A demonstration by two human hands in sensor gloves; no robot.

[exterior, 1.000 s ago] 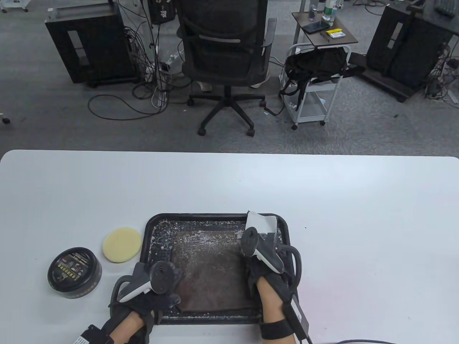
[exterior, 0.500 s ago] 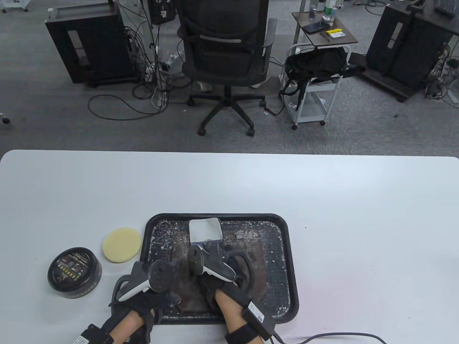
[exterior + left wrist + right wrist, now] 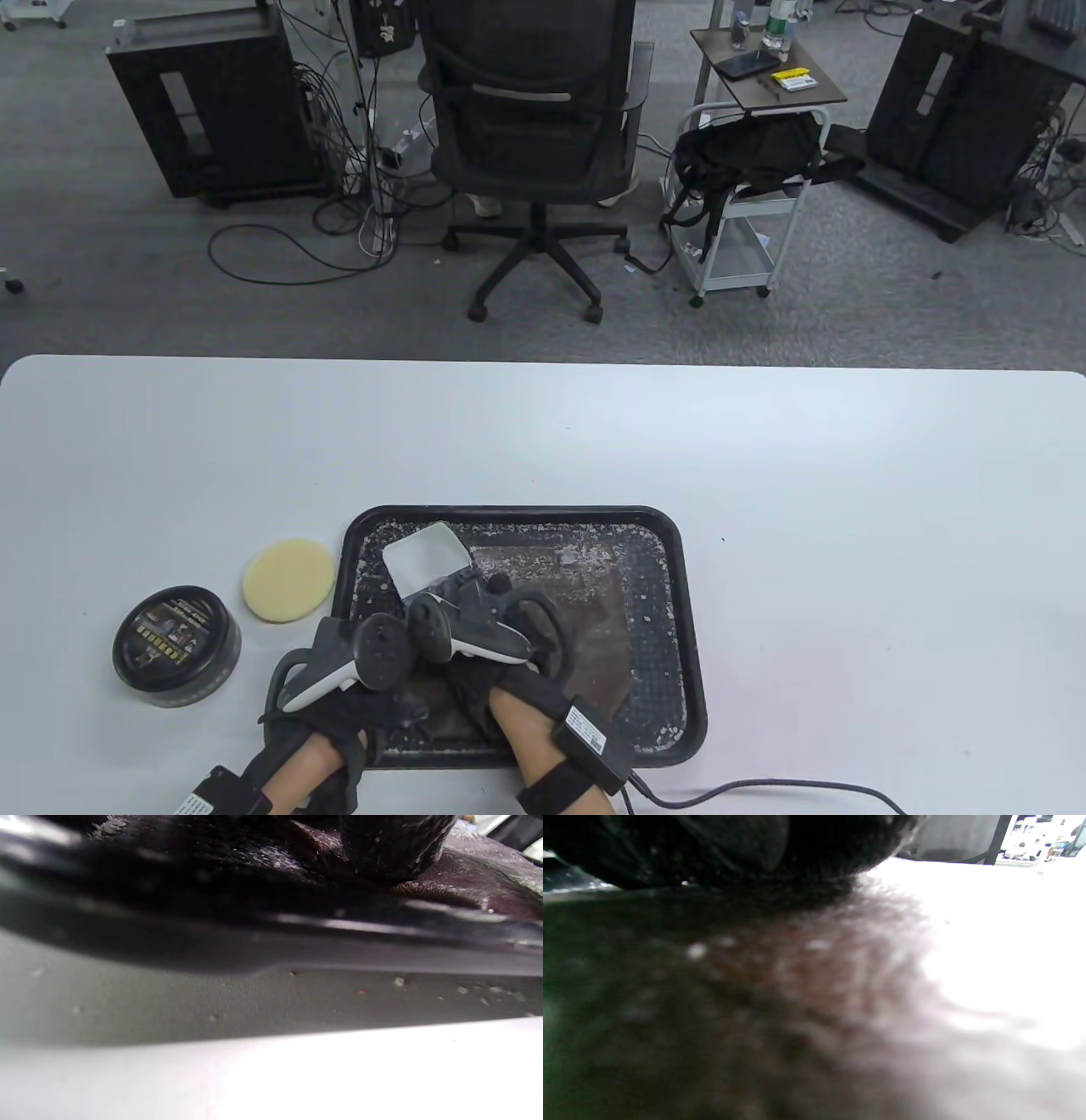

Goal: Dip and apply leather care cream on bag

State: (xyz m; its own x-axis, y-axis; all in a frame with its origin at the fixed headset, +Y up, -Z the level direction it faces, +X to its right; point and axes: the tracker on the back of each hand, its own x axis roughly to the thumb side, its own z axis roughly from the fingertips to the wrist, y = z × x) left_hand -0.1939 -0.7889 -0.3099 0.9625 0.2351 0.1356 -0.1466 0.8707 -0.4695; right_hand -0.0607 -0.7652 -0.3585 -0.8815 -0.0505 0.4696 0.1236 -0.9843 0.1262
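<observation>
A brown leather bag (image 3: 594,628) lies flat in a black tray (image 3: 691,645) flecked with white residue. My right hand (image 3: 462,594) holds a white cloth (image 3: 424,560) on the bag's far left part; its fingers are hidden under the tracker. At the tray's front left corner my left hand (image 3: 361,696) rests on the bag. In the left wrist view a gloved fingertip (image 3: 390,844) presses on the leather (image 3: 466,878) just past the tray rim (image 3: 254,942). The right wrist view shows blurred brown leather (image 3: 755,1005) close up. The round black cream tin (image 3: 176,649) stands lidded, left of the tray.
A round yellow sponge pad (image 3: 288,580) lies between the tin and the tray. The white table (image 3: 848,509) stretches far and right of the tray. A cable (image 3: 764,794) trails from my right wrist along the front edge. An office chair (image 3: 534,153) stands beyond the table.
My right hand has swept the white cloth from the tray's far right corner leftward across the bag to its far left. The left hand has stayed put.
</observation>
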